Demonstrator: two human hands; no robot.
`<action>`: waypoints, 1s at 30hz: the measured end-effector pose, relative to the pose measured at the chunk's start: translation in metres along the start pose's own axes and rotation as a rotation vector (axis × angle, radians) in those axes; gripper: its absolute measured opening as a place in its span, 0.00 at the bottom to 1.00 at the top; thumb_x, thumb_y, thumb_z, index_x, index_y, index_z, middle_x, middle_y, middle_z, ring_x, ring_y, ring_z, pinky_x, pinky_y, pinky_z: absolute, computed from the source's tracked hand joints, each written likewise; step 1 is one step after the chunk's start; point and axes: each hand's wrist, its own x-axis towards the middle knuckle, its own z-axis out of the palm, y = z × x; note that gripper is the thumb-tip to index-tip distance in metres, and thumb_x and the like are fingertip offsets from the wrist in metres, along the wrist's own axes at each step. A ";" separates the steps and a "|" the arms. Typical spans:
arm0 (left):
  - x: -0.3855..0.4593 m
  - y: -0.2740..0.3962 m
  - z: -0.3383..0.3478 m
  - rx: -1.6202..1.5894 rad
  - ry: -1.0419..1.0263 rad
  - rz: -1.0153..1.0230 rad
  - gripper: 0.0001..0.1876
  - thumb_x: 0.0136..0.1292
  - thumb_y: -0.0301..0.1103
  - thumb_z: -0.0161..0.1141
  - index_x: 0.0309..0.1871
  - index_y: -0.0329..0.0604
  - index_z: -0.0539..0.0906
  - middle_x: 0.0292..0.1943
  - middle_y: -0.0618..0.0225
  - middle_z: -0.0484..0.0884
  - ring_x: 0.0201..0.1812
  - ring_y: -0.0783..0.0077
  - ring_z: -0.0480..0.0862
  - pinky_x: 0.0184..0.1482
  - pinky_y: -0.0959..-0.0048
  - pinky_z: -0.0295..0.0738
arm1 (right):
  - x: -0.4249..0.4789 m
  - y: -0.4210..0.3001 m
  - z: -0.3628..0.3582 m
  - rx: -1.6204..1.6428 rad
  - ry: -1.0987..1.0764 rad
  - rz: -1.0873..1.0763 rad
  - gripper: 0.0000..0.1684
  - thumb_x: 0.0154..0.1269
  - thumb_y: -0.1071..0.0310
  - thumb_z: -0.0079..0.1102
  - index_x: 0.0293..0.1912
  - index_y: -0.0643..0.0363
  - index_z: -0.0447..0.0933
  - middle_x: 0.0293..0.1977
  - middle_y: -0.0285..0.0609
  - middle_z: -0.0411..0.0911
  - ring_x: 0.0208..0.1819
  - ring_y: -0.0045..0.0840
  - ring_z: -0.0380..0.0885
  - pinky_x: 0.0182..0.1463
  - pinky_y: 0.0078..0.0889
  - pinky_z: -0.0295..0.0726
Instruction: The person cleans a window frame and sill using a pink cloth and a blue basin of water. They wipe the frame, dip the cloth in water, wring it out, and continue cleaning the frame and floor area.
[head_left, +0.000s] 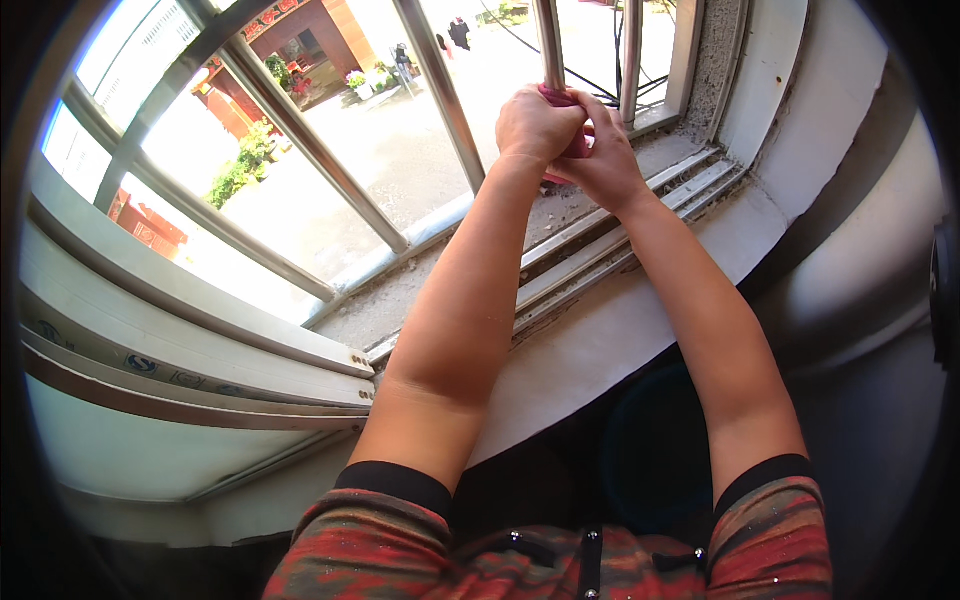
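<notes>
Both my arms reach out over the window sill to one upright metal bar (550, 45) of the window grille. My left hand (534, 124) grips a dark pink cloth (577, 142) wrapped around the lower part of that bar. From the right side, my right hand (609, 154) holds the same cloth, its fingers touching the left hand. Part of the cloth hangs below the hands, close to the sill. The foot of the bar is hidden behind my hands.
Dusty sliding-window tracks (667, 191) run along the sill, with grit on the ledge (551, 214) beyond. More grille bars (322, 142) stand to the left. Sliding window frames (187, 345) are stacked at the left. Black cables (592, 81) hang outside; a white inner sill (600, 337) lies under my arms.
</notes>
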 end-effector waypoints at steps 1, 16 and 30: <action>0.001 0.000 0.000 -0.011 0.004 0.006 0.24 0.49 0.50 0.66 0.44 0.42 0.85 0.36 0.57 0.88 0.40 0.61 0.89 0.44 0.65 0.83 | 0.000 0.000 0.000 0.003 0.005 -0.005 0.52 0.44 0.56 0.82 0.67 0.48 0.64 0.58 0.47 0.66 0.57 0.34 0.70 0.60 0.37 0.75; 0.002 0.001 0.001 -0.002 0.034 -0.018 0.23 0.48 0.49 0.68 0.42 0.42 0.87 0.36 0.55 0.88 0.39 0.63 0.89 0.44 0.68 0.83 | 0.000 0.001 0.001 -0.018 0.027 -0.032 0.52 0.44 0.54 0.81 0.67 0.47 0.64 0.58 0.48 0.66 0.57 0.36 0.71 0.61 0.37 0.74; 0.001 0.001 0.001 0.009 0.025 0.003 0.24 0.51 0.50 0.65 0.44 0.40 0.85 0.37 0.55 0.88 0.41 0.57 0.88 0.45 0.64 0.83 | 0.000 0.002 0.000 -0.005 0.027 -0.043 0.52 0.41 0.53 0.80 0.67 0.42 0.65 0.54 0.49 0.70 0.58 0.40 0.69 0.65 0.39 0.71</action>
